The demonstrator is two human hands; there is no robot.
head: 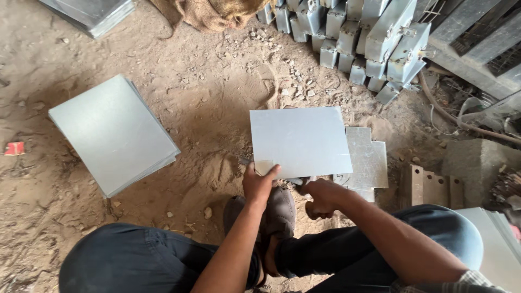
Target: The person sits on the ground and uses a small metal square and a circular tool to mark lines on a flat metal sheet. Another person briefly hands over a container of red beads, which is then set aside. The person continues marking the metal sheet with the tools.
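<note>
Left hand [259, 183] pinches the near-left corner of a flat metal sheet [300, 141], long axis left-right; right hand [321, 196] clenches a tool handle [312, 210]

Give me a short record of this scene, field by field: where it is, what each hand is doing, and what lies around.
Setting: sandy dirt floor, person seated
Left hand: grips the near edge of a metal sheet
Right hand: closed around a tool at the same edge; tool mostly hidden
Beneath the sheet: notched cut sheets
To the left: stack of sheets
Far side: pile of metal boxes, burlap sack
</note>
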